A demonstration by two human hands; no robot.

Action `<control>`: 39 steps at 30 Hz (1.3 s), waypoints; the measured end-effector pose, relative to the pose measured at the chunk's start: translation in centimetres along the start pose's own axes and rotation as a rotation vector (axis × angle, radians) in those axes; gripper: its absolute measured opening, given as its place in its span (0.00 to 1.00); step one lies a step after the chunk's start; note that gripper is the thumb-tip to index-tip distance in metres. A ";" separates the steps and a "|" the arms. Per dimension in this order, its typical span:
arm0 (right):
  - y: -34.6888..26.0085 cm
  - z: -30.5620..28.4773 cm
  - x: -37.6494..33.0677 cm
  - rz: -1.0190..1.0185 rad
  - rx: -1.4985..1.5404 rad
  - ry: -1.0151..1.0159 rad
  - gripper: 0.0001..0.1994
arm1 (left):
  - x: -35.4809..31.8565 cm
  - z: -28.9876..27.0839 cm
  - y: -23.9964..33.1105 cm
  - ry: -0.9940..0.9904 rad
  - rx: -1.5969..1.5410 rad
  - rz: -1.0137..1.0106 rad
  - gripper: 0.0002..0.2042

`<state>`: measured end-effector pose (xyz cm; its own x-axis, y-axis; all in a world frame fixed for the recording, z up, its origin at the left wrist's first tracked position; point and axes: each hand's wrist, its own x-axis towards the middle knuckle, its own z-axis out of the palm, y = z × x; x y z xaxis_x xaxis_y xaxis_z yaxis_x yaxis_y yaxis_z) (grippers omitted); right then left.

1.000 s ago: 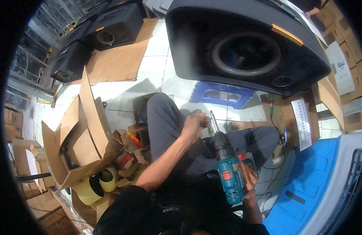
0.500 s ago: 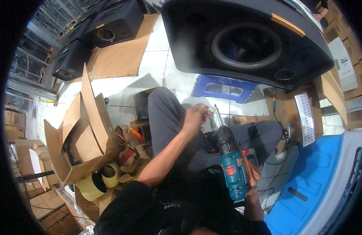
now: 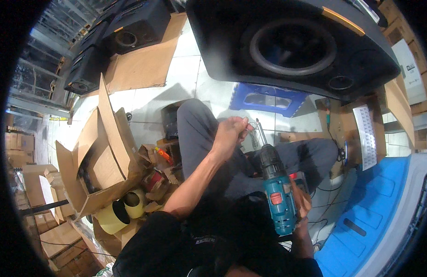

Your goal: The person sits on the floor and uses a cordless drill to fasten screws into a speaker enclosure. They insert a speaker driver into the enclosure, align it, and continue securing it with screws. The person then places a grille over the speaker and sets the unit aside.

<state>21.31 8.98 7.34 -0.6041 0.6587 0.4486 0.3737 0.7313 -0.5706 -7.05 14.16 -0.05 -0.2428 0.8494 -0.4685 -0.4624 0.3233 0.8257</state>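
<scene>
My right hand (image 3: 304,203) is wrapped round the handle of a teal and black cordless drill (image 3: 277,196). Its long driver bit (image 3: 261,131) points up and away from me. Left of the bit, my left hand (image 3: 229,135) is closed, thumb and fingers pinched together. A thin, shiny, wire-like loop (image 3: 255,139) hangs between these fingertips and the bit; exactly what it is, I cannot make out. Both hands are above my bent legs in grey trousers. Beyond them, a large black speaker cabinet (image 3: 222,55) rests by a blue plastic stool (image 3: 239,99).
Opened cardboard boxes (image 3: 91,184) lie to my left, with yellow rolls (image 3: 114,217) and an orange-handled tool (image 3: 164,155) beside them. More black speakers (image 3: 137,32) stand far left on cardboard. At right are a blue plastic panel (image 3: 366,212), a printed sheet (image 3: 365,138) and trailing cables (image 3: 331,189).
The drill sits slightly farther right and its bit a little higher in view. My left hand stays pinched near the bit and has shifted slightly up.
</scene>
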 end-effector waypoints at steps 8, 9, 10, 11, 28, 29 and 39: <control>-0.2 0.0 0.0 -0.010 -0.033 0.021 0.25 | -0.7 -0.5 1.1 -0.170 -0.383 -0.018 0.09; -0.4 -0.2 0.0 0.000 0.004 -0.034 0.24 | -0.9 -0.5 1.4 -0.196 -0.421 -0.037 0.09; -0.4 -0.4 0.1 -0.012 0.043 -0.062 0.23 | -1.1 -0.5 1.6 -0.222 -0.459 -0.055 0.10; -0.5 -0.4 0.2 -0.001 0.052 -0.078 0.24 | -1.2 -0.4 1.9 -0.237 -0.511 -0.064 0.10; -1.1 0.2 0.7 0.029 0.083 -0.045 0.26 | -1.7 -1.0 2.8 -0.279 -0.503 -0.045 0.13; -0.9 0.1 0.5 0.018 0.059 -0.062 0.26 | -1.7 -1.1 2.8 -0.284 -0.465 -0.031 0.12; 0.5 1.1 -2.0 0.276 0.223 -0.149 0.27 | -1.4 -2.4 3.2 -0.382 -0.429 0.029 0.10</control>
<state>21.90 7.78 5.38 -0.6041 0.7804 0.1617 0.3841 0.4628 -0.7989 -10.25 12.97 2.49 0.0277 0.9715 -0.2353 -0.7844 0.1671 0.5974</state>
